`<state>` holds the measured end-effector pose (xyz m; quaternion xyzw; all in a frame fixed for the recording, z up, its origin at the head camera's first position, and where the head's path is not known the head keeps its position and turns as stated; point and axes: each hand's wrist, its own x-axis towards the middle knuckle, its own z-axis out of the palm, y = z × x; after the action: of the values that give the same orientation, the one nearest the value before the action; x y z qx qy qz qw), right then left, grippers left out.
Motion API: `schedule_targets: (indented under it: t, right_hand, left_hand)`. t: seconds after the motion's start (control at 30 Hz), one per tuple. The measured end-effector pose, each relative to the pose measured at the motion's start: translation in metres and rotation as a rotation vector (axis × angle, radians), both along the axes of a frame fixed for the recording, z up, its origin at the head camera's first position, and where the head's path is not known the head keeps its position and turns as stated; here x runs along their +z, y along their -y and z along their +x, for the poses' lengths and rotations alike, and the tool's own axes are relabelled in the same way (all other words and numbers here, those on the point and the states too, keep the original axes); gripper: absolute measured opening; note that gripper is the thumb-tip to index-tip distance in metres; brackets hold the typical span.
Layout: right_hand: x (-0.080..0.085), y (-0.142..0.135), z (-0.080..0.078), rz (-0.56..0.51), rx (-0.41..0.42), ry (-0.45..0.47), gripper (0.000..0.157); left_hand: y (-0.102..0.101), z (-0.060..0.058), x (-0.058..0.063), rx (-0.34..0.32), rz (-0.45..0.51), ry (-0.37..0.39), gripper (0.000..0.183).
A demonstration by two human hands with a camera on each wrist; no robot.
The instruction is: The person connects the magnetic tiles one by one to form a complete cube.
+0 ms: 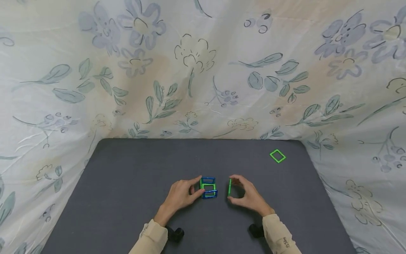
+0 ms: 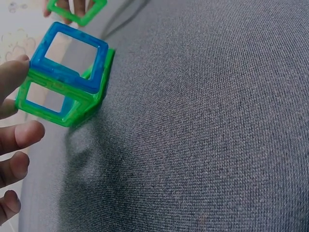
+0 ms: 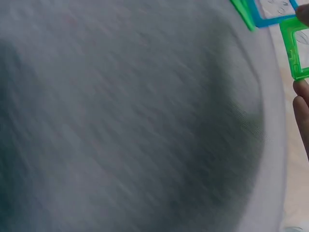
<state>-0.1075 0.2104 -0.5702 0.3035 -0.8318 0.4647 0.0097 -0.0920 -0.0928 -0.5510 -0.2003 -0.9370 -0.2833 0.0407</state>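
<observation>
Near the middle of the dark table stands a small open box of magnetic tiles, with a blue square tile on the near side, another blue one opposite and green squares at the base and left. My left hand holds its left side between thumb and forefinger; the other fingers are spread apart in the left wrist view. A short gap to the right, my right hand pinches a green square tile upright between thumb and fingers. That tile shows at the right edge of the right wrist view, partly cut off.
Another green square tile lies flat near the far right corner of the grey table. A flower-printed cloth hangs behind and along both sides. Black devices sit at the wrists.
</observation>
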Motion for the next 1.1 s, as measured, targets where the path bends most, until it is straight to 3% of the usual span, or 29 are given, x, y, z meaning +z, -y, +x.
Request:
schedule_targets:
  t: [0.27,0.43,1.1]
  right_hand:
    - [-0.015,0.015,0.003,-0.007,0.026,0.024,0.072]
    - [-0.017,0.023,0.005,-0.007,0.034,0.070,0.071]
    - [-0.026,0.036,-0.003,-0.045,0.053,0.099,0.073]
  left_hand:
    - [0.000,-0.002,0.002,-0.015,-0.009,0.006,0.055]
    - [0.000,-0.003,0.004,-0.026,-0.003,0.016,0.055]
    - [0.003,-0.006,0.008,-0.053,-0.003,0.008,0.054]
